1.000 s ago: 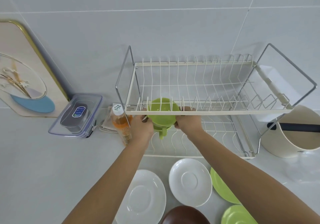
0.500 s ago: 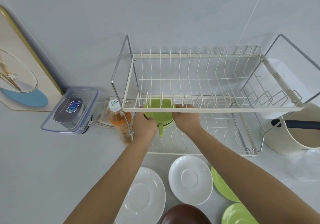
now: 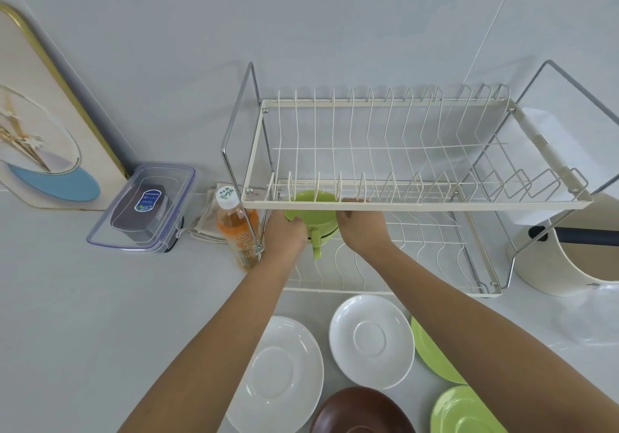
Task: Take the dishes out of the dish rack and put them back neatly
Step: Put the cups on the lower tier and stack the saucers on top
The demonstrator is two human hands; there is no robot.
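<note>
Pale grey counter [image 3: 83, 315] w/ a tiled wall behind fills most of your view. Biggest item on it is the two-tier white wire dish rack [image 3: 415, 203], standing against the wall at centre-right; its upper tier holds no dishes. Left of it a gold-edged picture board [image 3: 50, 124] leans on the wall. Right of the rack, partly cut off, sits a cream pot [image 3: 549, 265] w/ a dark handle. A clear lidded box [image 3: 144, 208] lies just left of the rack, then an orange drink bottle [image 3: 236, 231] stands right beside the rack's left leg, a folded cloth [image 3: 207, 225] behind it.

In front of the rack, on the counter: two white plates [image 3: 278, 372] [image 3: 371, 340] side by side, a green plate [image 3: 432, 355] to their right, a second green dish [image 3: 465, 412] and a brown bowl [image 3: 361, 412] at the bottom edge.

Your left hand [image 3: 288, 235] and right hand [image 3: 363, 228] reach under the top tier's front rail, one on each side of the green cup [image 3: 313, 213]. Fingers of both curl round its sides, clamped on it. Cup sits over the lower tier, left end, handle pointing toward you; can't tell if it rests on the wires.
</note>
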